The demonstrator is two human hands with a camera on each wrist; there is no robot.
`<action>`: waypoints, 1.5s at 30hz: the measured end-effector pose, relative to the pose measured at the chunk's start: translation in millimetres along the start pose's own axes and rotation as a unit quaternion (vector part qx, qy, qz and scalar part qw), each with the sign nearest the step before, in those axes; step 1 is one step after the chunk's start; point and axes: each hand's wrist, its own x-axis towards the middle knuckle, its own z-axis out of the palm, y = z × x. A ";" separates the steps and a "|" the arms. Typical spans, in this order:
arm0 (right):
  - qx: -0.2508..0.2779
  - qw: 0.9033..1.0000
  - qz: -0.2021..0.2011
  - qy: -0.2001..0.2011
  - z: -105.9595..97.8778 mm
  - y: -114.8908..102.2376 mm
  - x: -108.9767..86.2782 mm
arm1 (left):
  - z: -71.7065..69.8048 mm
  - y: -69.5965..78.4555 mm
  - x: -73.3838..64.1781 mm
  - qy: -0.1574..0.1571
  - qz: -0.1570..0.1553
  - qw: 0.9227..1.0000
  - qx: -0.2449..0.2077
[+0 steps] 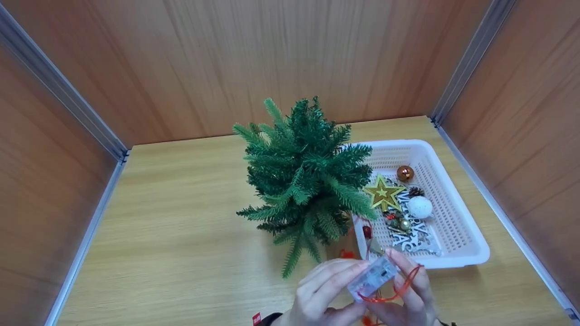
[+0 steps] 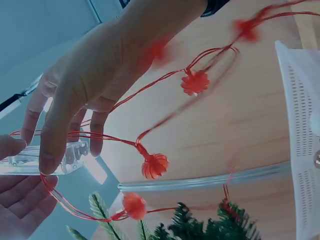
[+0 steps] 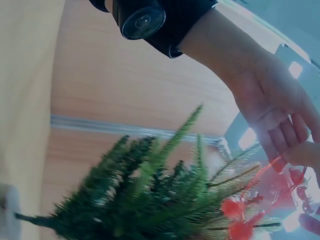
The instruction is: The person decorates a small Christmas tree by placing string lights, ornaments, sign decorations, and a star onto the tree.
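Note:
A clear plastic battery box (image 1: 372, 277) is held in front of me at a slant. My left hand (image 1: 322, 290) pinches its left side between thumb and fingers. At its right end, the fingers of my right hand (image 1: 410, 290) grip it. Red wire (image 1: 401, 292) leaves the box and loops over the right hand's fingers. Ribbed red lantern-like lights (image 2: 155, 166) hang along the wire, several showing in the left wrist view. Just beyond the hands stands a small green artificial Christmas tree (image 1: 308, 176).
Right of the tree, a white perforated basket (image 1: 457, 213) holds a gold star (image 1: 383, 192), a white ball (image 1: 420, 207), a copper ball (image 1: 405, 173), a pinecone (image 1: 416, 192) and silvery letters. Wooden panels (image 1: 272, 63) wall in the table (image 1: 181, 217) at the back and sides.

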 end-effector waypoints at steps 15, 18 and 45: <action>0.197 0.957 0.189 0.098 -4.0 19.3 -27.0 | -29.7 -8.9 -14.7 0.086 -0.022 0.995 -0.049; 0.126 0.959 0.250 0.033 -2.2 34.3 -28.3 | -36.5 -5.8 -14.9 0.099 -0.019 0.994 -0.049; 0.243 0.925 0.269 0.116 -27.8 42.5 -47.2 | -96.7 -16.7 -50.6 0.321 -0.207 0.922 0.060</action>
